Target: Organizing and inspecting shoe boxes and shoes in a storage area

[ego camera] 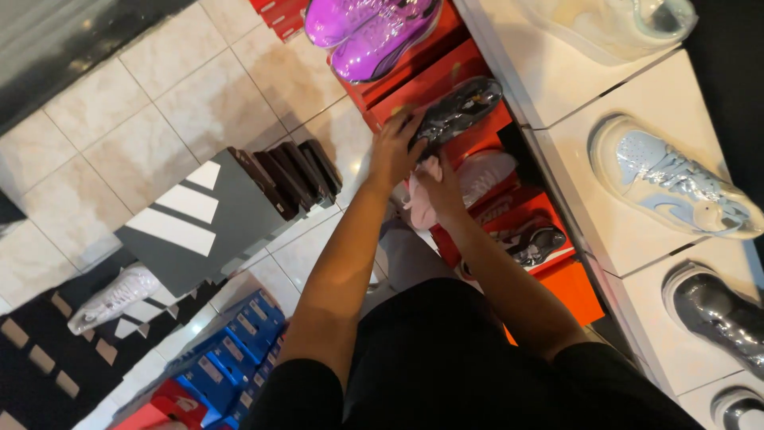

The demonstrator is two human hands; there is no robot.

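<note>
The left hand (395,147) grips the heel of a dark wrapped sneaker (459,107) lying on a red shoebox (434,80), near its left edge. The right hand (440,187) clutches a pink cloth (420,199) just below. Open tiled floor (159,103) lies left.

Your left hand (394,147) rests on the wrapped shoe (458,107) atop the box stack (422,76); your right hand (440,191) lies just below it.
</note>
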